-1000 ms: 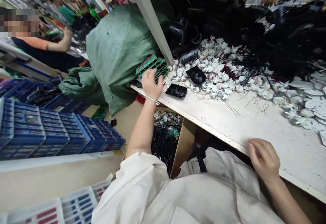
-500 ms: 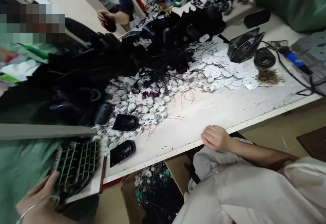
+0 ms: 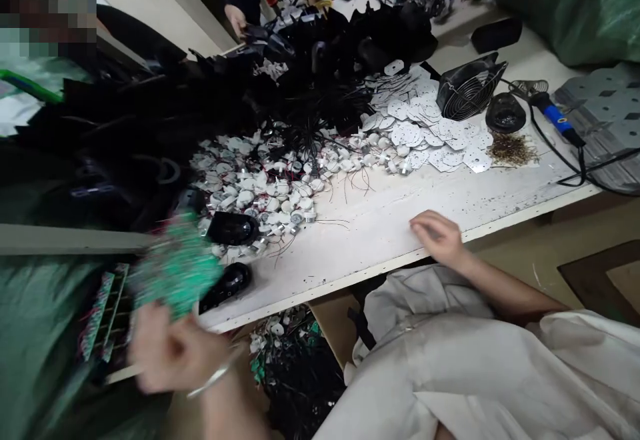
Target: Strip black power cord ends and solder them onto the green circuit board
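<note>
Gripped in my left hand (image 3: pixel 165 347), a green circuit board panel (image 3: pixel 177 267) is smeared by motion. It is raised over the table's left end, in front of two black plastic shells, one (image 3: pixel 233 228) beside the white motor-like parts and one (image 3: pixel 227 287) near the front edge. My right hand (image 3: pixel 440 237) is over the table's front edge with fingers curled together, and nothing shows in them. Near my left hand, more board panels (image 3: pixel 106 313) stand at the lower left.
White round parts (image 3: pixel 265 190) with thin wires are heaped mid-table, with flat white plates (image 3: pixel 425 133) beyond. A black fan (image 3: pixel 471 88) and a blue-handled soldering iron (image 3: pixel 557 119) lie to the right. Across the table, a co-worker's hand (image 3: pixel 236 20) touches black parts.
My left hand has lifted a board panel from the lower left and moved right and up with it. My right hand has risen slightly off the table edge. The co-worker's hand has lowered.
</note>
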`<state>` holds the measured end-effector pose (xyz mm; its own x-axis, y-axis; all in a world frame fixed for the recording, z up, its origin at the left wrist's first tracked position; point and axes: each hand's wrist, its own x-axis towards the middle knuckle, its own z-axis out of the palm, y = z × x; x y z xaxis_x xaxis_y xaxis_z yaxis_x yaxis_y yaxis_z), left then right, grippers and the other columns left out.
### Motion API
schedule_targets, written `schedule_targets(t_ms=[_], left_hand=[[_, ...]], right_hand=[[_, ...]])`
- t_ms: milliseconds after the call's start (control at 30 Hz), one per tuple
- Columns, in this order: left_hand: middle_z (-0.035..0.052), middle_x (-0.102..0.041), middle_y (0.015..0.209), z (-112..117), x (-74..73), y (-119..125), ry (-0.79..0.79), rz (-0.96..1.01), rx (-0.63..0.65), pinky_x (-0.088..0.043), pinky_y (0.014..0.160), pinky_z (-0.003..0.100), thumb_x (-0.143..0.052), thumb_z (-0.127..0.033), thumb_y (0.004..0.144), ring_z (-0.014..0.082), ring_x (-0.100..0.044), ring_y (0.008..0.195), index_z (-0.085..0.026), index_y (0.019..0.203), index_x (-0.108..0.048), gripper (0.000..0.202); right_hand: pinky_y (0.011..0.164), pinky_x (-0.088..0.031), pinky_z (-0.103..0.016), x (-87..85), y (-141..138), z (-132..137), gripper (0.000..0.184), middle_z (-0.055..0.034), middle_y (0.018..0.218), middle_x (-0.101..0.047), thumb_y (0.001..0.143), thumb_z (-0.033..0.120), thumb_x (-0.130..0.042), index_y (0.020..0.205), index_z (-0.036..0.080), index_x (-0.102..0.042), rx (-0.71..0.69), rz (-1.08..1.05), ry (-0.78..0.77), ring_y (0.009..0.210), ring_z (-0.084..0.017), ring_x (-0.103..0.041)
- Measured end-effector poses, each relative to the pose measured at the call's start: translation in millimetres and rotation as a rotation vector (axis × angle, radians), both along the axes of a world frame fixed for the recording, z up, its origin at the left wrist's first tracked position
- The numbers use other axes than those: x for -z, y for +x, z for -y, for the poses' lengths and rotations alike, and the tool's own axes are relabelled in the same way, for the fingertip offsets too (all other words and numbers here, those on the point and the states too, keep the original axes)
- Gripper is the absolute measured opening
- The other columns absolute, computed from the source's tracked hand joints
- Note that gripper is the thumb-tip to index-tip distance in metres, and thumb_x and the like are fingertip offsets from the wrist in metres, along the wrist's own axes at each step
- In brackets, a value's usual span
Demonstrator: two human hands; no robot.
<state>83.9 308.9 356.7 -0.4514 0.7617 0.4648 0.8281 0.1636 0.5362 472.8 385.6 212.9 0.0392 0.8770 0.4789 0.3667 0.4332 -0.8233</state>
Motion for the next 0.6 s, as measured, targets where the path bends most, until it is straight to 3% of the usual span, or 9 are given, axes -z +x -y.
schedule_targets(t_ms=[33,100,133,200,267,367,500,600], left_hand=[[-0.0151,-0.069,0.133,-7.0,34.3,23.8,0.281,-0.094,0.086,-0.048,0.114,0.064,-0.055,-0.026,0.089,0.0289,-0.064,0.131,-0.055,0.122,-0.068,0.046],[-0.0036,-0.072,0.13,-20.0,96.9,74.9,0.255,-0.103,0.234,-0.059,0.105,0.058,-0.059,-0.023,0.091,0.0268,-0.07,0.122,-0.04,0.125,-0.069,0.039],[0.0011,-0.073,0.128,-25.2,121.2,99.6,0.204,-0.1,0.308,-0.061,0.104,0.056,-0.06,-0.022,0.093,0.0262,-0.069,0.124,-0.035,0.124,-0.07,0.035],[0.0069,-0.074,0.125,-31.6,152.1,141.6,0.148,-0.132,0.521,-0.054,0.114,0.059,-0.061,-0.022,0.097,0.0257,-0.068,0.125,-0.03,0.125,-0.067,0.03],[0.0098,-0.074,0.121,-32.7,163.4,168.9,0.12,-0.168,0.653,-0.049,0.119,0.06,-0.064,-0.024,0.097,0.0255,-0.07,0.122,-0.029,0.127,-0.065,0.03],[0.0122,-0.072,0.125,-31.4,161.7,181.3,-0.014,-0.233,0.734,-0.048,0.117,0.059,-0.068,-0.031,0.096,0.0281,-0.069,0.121,-0.029,0.126,-0.066,0.03],[0.0162,-0.063,0.139,-49.9,152.2,160.9,-0.162,-0.262,0.652,-0.052,0.108,0.057,-0.069,-0.052,0.093,0.0339,-0.064,0.126,-0.031,0.131,-0.065,0.044],[0.0172,-0.066,0.131,-92.6,146.4,132.1,-0.098,-0.202,0.567,-0.055,0.104,0.049,-0.063,-0.052,0.096,0.0302,-0.066,0.121,-0.023,0.129,-0.067,0.044]], right_hand=[[0.071,-0.06,-0.036,-1.6,12.7,-5.3,0.01,-0.0069,0.084,-0.077,0.09,0.023,-0.062,0.088,0.022,-0.073,0.075,-0.021,-0.056,0.079,-0.018,-0.072],[0.075,-0.06,-0.036,-3.5,38.3,-16.6,0.012,-0.0056,0.083,-0.076,0.088,0.031,-0.066,0.088,0.021,-0.073,0.237,-0.095,-0.15,0.079,-0.018,-0.072],[0.076,-0.06,-0.036,-4.0,50.5,-21.7,0.015,-0.0046,0.082,-0.075,0.087,0.034,-0.068,0.091,0.021,-0.073,0.316,-0.154,-0.186,0.078,-0.017,-0.072],[0.073,-0.059,-0.035,-4.4,73.6,-29.5,0.024,-0.0018,0.078,-0.073,0.084,0.038,-0.069,0.099,0.019,-0.07,0.462,-0.308,-0.227,0.071,-0.015,-0.07],[0.064,-0.057,-0.032,-3.7,95.5,-34.3,0.031,0.001,0.074,-0.069,0.081,0.038,-0.068,0.105,0.019,-0.065,0.579,-0.466,-0.244,0.062,-0.013,-0.066],[0.05,-0.051,-0.029,0.2,127.9,-41.9,0.049,0.0027,0.074,-0.065,0.072,0.036,-0.073,0.114,0.021,-0.055,0.746,-0.622,-0.25,0.05,-0.012,-0.06],[0.044,-0.047,-0.031,6.2,162.5,-65.6,0.082,0.0051,0.076,-0.062,0.055,0.029,-0.081,0.127,0.024,-0.043,0.863,-0.634,-0.08,0.041,-0.012,-0.054],[0.047,-0.048,-0.028,7.9,167.1,-83.7,0.08,0.0073,0.076,-0.061,0.054,0.03,-0.081,0.125,0.028,-0.044,0.829,-0.646,-0.059,0.042,-0.009,-0.054]])
